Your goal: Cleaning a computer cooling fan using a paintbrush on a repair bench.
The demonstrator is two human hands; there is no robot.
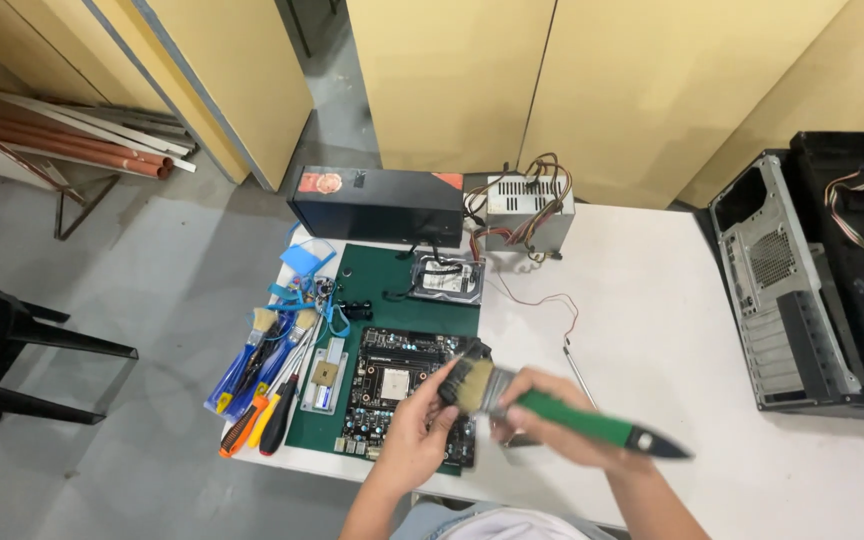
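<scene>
My right hand (pixel 542 418) grips a paintbrush with a green handle (pixel 580 422). Its tan bristles (pixel 474 385) sit over the right part of a black motherboard (pixel 392 385). My left hand (pixel 420 425) rests on the motherboard's near right edge, fingertips touching the bristles. The board lies on a dark green mat (pixel 377 275) on a white table (pixel 672 340).
Left of the board lie several screwdrivers and small brushes (pixel 262 375) and a small plastic case (pixel 324 375). A hard drive (pixel 447 280), a black box (pixel 377 205) and a grey power supply with loose wires (pixel 527 210) sit behind. An open computer case (pixel 802 285) lies right. A thin metal rod (pixel 579 370) lies beside my hand.
</scene>
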